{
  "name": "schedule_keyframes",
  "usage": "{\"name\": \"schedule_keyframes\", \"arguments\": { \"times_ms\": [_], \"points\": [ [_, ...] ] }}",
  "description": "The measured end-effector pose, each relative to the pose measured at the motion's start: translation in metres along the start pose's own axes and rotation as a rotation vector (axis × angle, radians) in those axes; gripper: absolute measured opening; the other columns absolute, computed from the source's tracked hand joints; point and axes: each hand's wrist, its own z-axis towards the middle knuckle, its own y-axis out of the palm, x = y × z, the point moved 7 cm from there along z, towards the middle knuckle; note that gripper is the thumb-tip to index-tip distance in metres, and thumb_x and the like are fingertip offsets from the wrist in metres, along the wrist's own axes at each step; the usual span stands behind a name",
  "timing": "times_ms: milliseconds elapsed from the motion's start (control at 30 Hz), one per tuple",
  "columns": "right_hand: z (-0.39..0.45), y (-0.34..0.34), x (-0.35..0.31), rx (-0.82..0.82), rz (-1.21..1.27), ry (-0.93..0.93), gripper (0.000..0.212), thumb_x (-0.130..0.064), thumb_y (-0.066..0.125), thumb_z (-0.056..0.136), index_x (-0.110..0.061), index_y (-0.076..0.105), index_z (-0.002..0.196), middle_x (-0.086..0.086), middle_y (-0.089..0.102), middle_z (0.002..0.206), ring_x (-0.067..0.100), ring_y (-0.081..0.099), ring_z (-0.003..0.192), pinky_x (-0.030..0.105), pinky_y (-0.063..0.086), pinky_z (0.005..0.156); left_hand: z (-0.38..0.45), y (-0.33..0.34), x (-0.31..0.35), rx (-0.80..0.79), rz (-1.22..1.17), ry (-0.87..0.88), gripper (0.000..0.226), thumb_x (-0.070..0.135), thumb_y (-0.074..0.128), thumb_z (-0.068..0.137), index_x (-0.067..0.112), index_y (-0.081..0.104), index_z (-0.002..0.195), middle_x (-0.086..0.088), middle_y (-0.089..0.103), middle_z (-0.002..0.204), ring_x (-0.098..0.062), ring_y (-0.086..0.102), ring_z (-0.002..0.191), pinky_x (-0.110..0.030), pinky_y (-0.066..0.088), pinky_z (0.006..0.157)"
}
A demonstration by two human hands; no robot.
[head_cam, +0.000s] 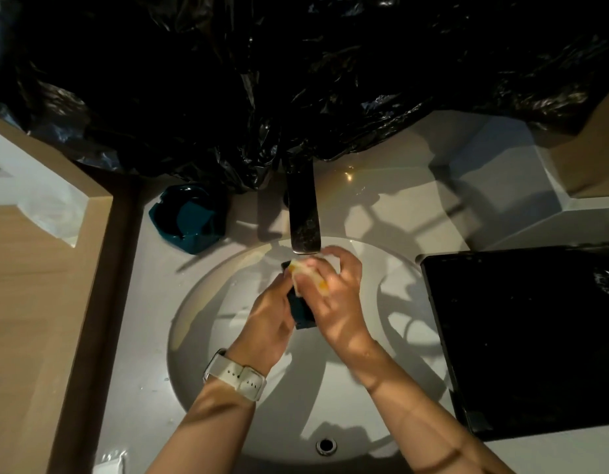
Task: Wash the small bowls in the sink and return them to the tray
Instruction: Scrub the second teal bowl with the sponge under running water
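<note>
Over the white round sink, just under the faucet, my left hand grips a small dark teal bowl held on edge. My right hand presses a soapy yellow sponge against the bowl, fingers curled round it. Two more teal bowls are stacked on the counter behind the sink at the left. A black tray lies on the counter to the right of the sink; nothing shows on it.
Crumpled black plastic sheeting covers the wall behind the faucet. A wooden ledge borders the counter at the left, and a white block stands at the back right. The sink's overflow hole is at the near rim.
</note>
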Motion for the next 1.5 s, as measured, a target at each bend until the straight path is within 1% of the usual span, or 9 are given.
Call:
{"name": "schedule_keyframes", "arguments": {
  "times_ms": [133, 300, 433, 667, 800, 933, 1100, 1267, 1500],
  "points": [
    [0.014, 0.017, 0.015, -0.038, 0.282, 0.205, 0.021, -0.031, 0.055, 0.095, -0.021, 0.06, 0.112, 0.001, 0.065, 0.112, 0.013, 0.061, 0.105, 0.036, 0.048, 0.093, -0.003, -0.007, 0.0, 0.094, -0.016, -0.004, 0.036, 0.034, 0.042, 0.103, 0.011, 0.064, 0.119, -0.013, 0.072, 0.113, -0.028, 0.068, 0.105, -0.042, 0.057, 0.079],
    [-0.029, 0.027, -0.003, -0.127, 0.141, -0.085, 0.036, -0.02, 0.044, 0.1, -0.021, 0.051, 0.136, 0.0, 0.05, 0.142, 0.011, 0.039, 0.137, 0.025, 0.028, 0.115, -0.002, -0.015, 0.01, 0.191, 0.033, -0.017, 0.038, 0.038, 0.04, 0.103, 0.013, 0.067, 0.111, -0.005, 0.077, 0.094, -0.024, 0.073, 0.088, -0.034, 0.057, 0.063],
    [0.013, 0.035, -0.001, -0.163, 0.002, 0.048, 0.02, -0.027, 0.042, 0.098, -0.022, 0.061, 0.093, 0.004, 0.065, 0.096, 0.013, 0.059, 0.087, 0.034, 0.05, 0.085, -0.018, -0.015, 0.006, 0.204, 0.118, 0.075, 0.037, 0.032, 0.04, 0.104, 0.009, 0.061, 0.123, -0.016, 0.068, 0.117, -0.028, 0.066, 0.108, -0.044, 0.056, 0.089],
    [0.008, 0.032, -0.012, -0.253, 0.114, 0.115, 0.022, -0.018, 0.057, 0.095, -0.018, 0.067, 0.114, -0.004, 0.064, 0.11, 0.003, 0.057, 0.1, 0.01, 0.041, 0.091, -0.014, -0.029, 0.02, 0.289, 0.323, 0.18, 0.028, 0.021, 0.044, 0.102, 0.009, 0.065, 0.088, -0.007, 0.067, 0.082, -0.01, 0.064, 0.07, -0.006, 0.044, 0.049],
    [0.037, 0.034, 0.011, -0.267, 0.344, 0.465, 0.015, -0.02, 0.065, 0.088, -0.014, 0.067, 0.075, 0.003, 0.065, 0.072, 0.01, 0.062, 0.068, 0.028, 0.051, 0.074, -0.007, -0.03, 0.028, 0.327, 0.308, 0.128, 0.033, 0.042, 0.056, 0.095, 0.011, 0.069, 0.097, -0.012, 0.073, 0.092, -0.017, 0.071, 0.077, -0.025, 0.055, 0.067],
    [0.028, 0.033, 0.042, -0.18, 0.481, 0.71, 0.02, -0.023, 0.053, 0.094, -0.015, 0.069, 0.085, 0.003, 0.069, 0.073, 0.015, 0.065, 0.066, 0.024, 0.051, 0.064, 0.002, -0.039, 0.032, 0.387, 0.138, 0.046, 0.04, 0.049, 0.069, 0.084, 0.012, 0.071, 0.097, -0.011, 0.075, 0.088, -0.029, 0.071, 0.08, -0.039, 0.058, 0.076],
    [-0.008, 0.043, 0.056, -0.031, 0.786, 0.606, 0.033, -0.044, 0.041, 0.1, -0.024, 0.061, 0.117, 0.001, 0.067, 0.115, 0.013, 0.063, 0.109, 0.031, 0.052, 0.09, 0.009, -0.039, 0.027, 0.337, -0.005, 0.065, 0.03, 0.042, 0.058, 0.094, 0.017, 0.073, 0.091, -0.003, 0.077, 0.08, -0.019, 0.073, 0.072, -0.031, 0.054, 0.069],
    [-0.005, 0.03, 0.053, 0.038, 0.693, 0.516, 0.031, -0.041, 0.056, 0.092, -0.023, 0.057, 0.117, 0.004, 0.068, 0.112, 0.014, 0.066, 0.103, 0.028, 0.055, 0.084, 0.006, -0.032, 0.005, 0.159, -0.061, 0.019, 0.056, 0.052, 0.042, 0.098, 0.007, 0.064, 0.123, -0.018, 0.069, 0.119, -0.032, 0.066, 0.111, -0.044, 0.048, 0.099],
    [0.022, 0.014, 0.039, -0.174, 0.555, 0.348, 0.014, -0.019, 0.054, 0.097, -0.017, 0.06, 0.109, -0.001, 0.069, 0.094, 0.011, 0.066, 0.09, 0.021, 0.052, 0.078, 0.006, -0.038, 0.027, 0.035, 0.193, 0.045, 0.051, 0.047, 0.052, 0.09, 0.009, 0.057, 0.123, -0.012, 0.067, 0.121, -0.027, 0.068, 0.103, -0.038, 0.061, 0.073]
  ]
}}
